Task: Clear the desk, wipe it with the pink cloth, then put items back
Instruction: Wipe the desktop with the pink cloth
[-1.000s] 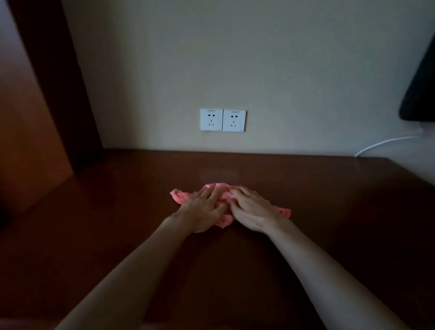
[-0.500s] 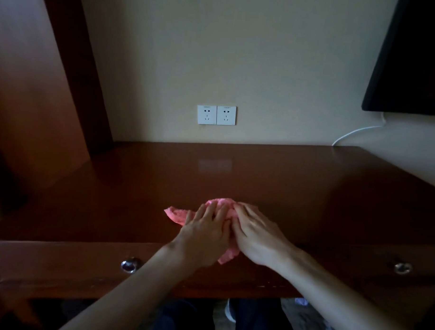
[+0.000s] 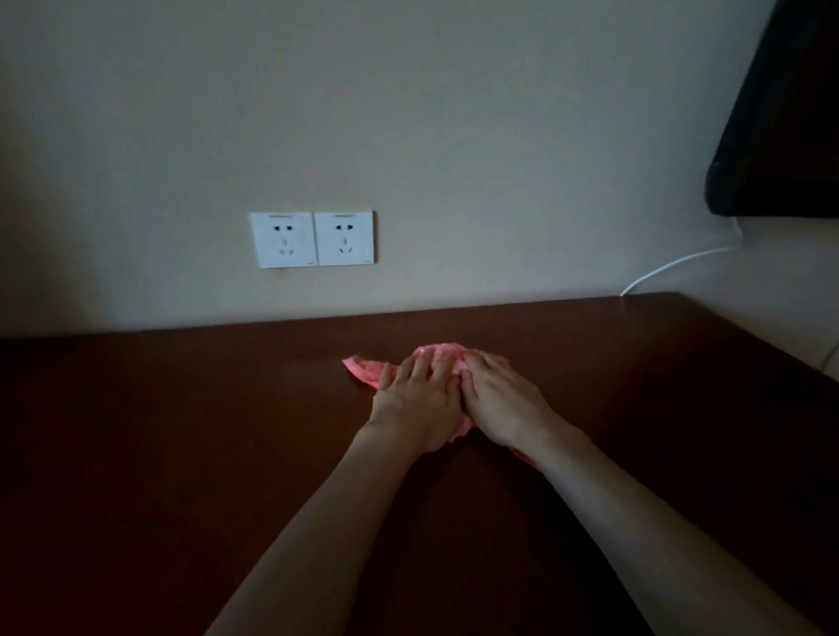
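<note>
Both hands, left hand (image 3: 417, 403) and right hand (image 3: 500, 406), press flat on the pink cloth (image 3: 366, 369) near the worktop (image 3: 165, 451) back edge; bunched so, it may skip patches.

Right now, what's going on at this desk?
A person is wiping the dark wooden desk with a pink cloth. The left hand and right hand lie side by side, fingers flat, pressing the bunched cloth onto the desk toward its back edge. Nothing else shows on the visible part of the desk. On the wall behind are two white sockets, with a white cable at the right.
</note>
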`<state>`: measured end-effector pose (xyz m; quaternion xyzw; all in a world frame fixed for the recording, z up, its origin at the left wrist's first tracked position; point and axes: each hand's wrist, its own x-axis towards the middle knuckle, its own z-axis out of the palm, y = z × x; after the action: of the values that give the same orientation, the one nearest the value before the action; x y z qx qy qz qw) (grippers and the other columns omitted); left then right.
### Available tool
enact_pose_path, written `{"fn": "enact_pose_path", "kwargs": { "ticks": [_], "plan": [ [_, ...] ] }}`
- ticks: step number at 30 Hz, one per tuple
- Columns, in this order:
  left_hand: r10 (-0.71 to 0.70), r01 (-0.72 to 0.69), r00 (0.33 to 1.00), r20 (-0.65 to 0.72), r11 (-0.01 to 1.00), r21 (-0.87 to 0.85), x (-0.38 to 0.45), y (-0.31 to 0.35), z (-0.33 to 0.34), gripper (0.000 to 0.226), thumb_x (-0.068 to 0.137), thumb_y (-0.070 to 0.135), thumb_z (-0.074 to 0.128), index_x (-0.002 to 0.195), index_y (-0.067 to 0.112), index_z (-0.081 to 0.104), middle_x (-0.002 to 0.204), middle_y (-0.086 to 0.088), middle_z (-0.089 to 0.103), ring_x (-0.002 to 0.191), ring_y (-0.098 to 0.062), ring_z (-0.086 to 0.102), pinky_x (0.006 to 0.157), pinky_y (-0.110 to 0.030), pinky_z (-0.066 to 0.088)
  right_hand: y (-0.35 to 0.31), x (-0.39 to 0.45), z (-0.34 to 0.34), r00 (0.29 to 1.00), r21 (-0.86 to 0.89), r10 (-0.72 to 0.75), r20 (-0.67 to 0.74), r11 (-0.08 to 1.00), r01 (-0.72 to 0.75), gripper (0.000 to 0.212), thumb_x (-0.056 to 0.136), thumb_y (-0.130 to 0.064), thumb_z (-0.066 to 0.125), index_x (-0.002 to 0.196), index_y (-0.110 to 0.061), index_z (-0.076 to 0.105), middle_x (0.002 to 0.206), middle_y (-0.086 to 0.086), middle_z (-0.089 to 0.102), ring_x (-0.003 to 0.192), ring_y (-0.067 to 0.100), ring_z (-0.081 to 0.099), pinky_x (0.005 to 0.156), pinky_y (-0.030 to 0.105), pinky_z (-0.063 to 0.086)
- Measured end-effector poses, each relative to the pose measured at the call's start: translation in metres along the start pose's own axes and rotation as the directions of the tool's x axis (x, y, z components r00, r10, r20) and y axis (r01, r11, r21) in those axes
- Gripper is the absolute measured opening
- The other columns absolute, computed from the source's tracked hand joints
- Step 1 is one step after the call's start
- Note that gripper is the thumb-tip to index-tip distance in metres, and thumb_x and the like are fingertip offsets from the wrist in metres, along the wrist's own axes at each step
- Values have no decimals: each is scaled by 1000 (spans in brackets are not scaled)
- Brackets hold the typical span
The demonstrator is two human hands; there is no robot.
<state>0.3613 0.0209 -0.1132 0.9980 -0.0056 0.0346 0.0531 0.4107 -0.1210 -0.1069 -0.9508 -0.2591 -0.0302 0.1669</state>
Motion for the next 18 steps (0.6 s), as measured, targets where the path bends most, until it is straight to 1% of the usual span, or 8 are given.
{"fn": "enact_pose_path", "kwargs": {
  "ticks": [3, 6, 9, 11, 13, 14, 16, 18],
  "plan": [
    [-33, 32, 999, -5, 996, -86, 77, -11, 3, 66, 100, 49, 6, 162, 27, 11, 170, -3, 6, 156, -24, 3, 124, -57, 5, 29, 70, 4, 1000, -12, -12, -28, 1000, 11, 49, 110, -35, 23, 154, -20, 38, 160, 2, 39, 147, 22, 35, 116, 45, 36],
    [-2, 1, 999, -32, 1000, -25, 135, -22, 9, 77, 90, 53, 0, 161, 27, 17, 170, -3, 9, 156, -26, 8, 122, -60, 9, 51, 123, 3, 998, -24, -21, -55, 1000, 20, 48, 109, -36, 24, 152, -23, 42, 159, 1, 42, 146, 21, 38, 117, 43, 35],
    [56, -54, 997, -43, 997, 57, 158, -28, 12, 77, 89, 50, -3, 159, 24, 19, 169, -6, 10, 153, -33, 15, 120, -63, 14, 60, 144, -1, 998, -17, -20, -60, 1000, 19, 47, 109, -36, 27, 152, -25, 43, 158, -1, 43, 144, 20, 40, 116, 43, 36],
    [86, -84, 996, -16, 991, 100, 149, -28, 8, 88, 82, 52, -10, 159, 22, 20, 169, -8, 9, 153, -34, 14, 119, -64, 15, 58, 137, -4, 998, 5, -27, -59, 1000, 27, 46, 109, -38, 29, 152, -29, 42, 159, -4, 43, 145, 19, 39, 117, 43, 36],
    [71, -69, 997, -27, 996, 59, 129, -25, 5, 92, 82, 54, -13, 160, 19, 18, 169, -10, 9, 154, -33, 12, 121, -61, 13, 53, 117, -9, 996, 19, -36, -79, 999, 38, 45, 109, -38, 32, 152, -32, 43, 159, -7, 43, 146, 16, 38, 117, 40, 35],
    [52, -52, 998, -34, 998, -18, 113, -21, 2, 83, 90, 54, -7, 161, 18, 17, 169, -10, 10, 154, -32, 13, 123, -56, 11, 50, 103, -12, 996, 29, -41, -83, 999, 44, 45, 108, -38, 34, 152, -32, 43, 158, -9, 42, 146, 14, 38, 117, 38, 34],
    [34, -41, 998, -45, 983, -180, 73, -6, -2, 62, 106, 46, 15, 161, 18, 17, 168, -9, 18, 154, -28, 17, 124, -45, 8, 44, 62, -18, 995, 54, -57, -77, 997, 61, 44, 108, -36, 36, 151, -32, 44, 158, -11, 42, 146, 12, 37, 116, 35, 34],
    [57, -72, 995, -78, 975, -210, 23, 14, -5, 58, 108, 42, 22, 161, 19, 17, 167, -7, 22, 153, -26, 19, 124, -40, 8, 38, 10, -25, 995, 65, -71, -69, 995, 76, 45, 108, -35, 38, 152, -31, 43, 159, -12, 41, 146, 11, 37, 114, 34, 35]
  ]
}}
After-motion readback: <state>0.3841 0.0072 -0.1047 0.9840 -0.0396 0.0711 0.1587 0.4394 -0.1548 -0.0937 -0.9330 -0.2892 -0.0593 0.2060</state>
